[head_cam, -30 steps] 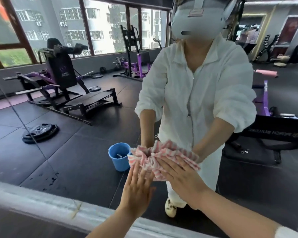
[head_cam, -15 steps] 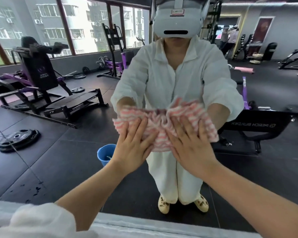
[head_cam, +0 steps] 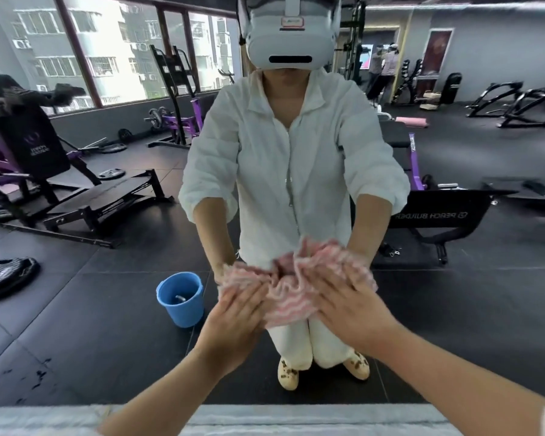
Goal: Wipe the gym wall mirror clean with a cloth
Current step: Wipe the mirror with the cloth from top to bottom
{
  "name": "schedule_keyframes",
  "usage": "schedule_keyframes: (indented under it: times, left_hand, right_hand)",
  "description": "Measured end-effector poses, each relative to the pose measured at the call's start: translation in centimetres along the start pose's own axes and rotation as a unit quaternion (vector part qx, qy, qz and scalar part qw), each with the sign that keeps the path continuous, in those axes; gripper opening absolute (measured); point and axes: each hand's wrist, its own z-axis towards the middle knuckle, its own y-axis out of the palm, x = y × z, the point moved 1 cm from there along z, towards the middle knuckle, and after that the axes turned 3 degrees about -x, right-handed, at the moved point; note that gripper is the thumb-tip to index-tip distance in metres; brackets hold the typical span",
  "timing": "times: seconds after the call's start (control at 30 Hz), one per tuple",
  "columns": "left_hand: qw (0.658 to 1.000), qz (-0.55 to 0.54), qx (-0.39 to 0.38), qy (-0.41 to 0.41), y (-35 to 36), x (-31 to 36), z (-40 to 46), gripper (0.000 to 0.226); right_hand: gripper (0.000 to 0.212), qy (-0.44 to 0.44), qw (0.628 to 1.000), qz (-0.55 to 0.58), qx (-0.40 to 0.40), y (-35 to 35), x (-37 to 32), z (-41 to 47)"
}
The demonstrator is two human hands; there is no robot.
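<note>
I am pressing the cloth (head_cam: 291, 294) against the mirror (head_cam: 453, 309), low down.
My left hand (head_cam: 233, 319) and right hand (head_cam: 353, 313) are lying flat on it, fingers spread; the glass is reflecting black gym flooring, a blue bucket (head_cam: 180, 298), a weight plate (head_cam: 4, 275) and purple machines (head_cam: 177, 121).

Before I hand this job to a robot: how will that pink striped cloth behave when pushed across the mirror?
Likely floppy: the cloth is bunched in folds between the left hand and right hand. It probably bunches further rather than sliding flat. It looks light, since flat fingers alone pin it to the mirror.
</note>
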Motion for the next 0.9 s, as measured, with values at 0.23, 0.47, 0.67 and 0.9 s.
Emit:
schedule_keyframes:
  times: [0.23,0.47,0.67,0.9]
  left_hand:
    - [0.977,-0.014,0.187,-0.099,-7.4,-1.9,11.6,0.058]
    - [0.992,0.065,0.11,0.017,-2.5,2.0,8.6,0.086]
    - [0.98,0.064,-0.082,0.171,3.1,5.6,2.0,0.114]
    - [0.997,0.005,0.008,0.075,0.2,5.7,5.1,0.037]
  right_hand:
    - [0.054,0.234,0.962,0.009,0.141,-4.6,7.9,3.9]
    - [0.062,0.167,0.986,-0.016,0.023,1.0,2.5,-2.9]
    - [0.089,0.01,0.982,0.028,-0.187,2.5,-2.1,-9.5]
    - [0.052,0.106,0.993,0.028,-0.044,-0.4,3.2,-6.2]
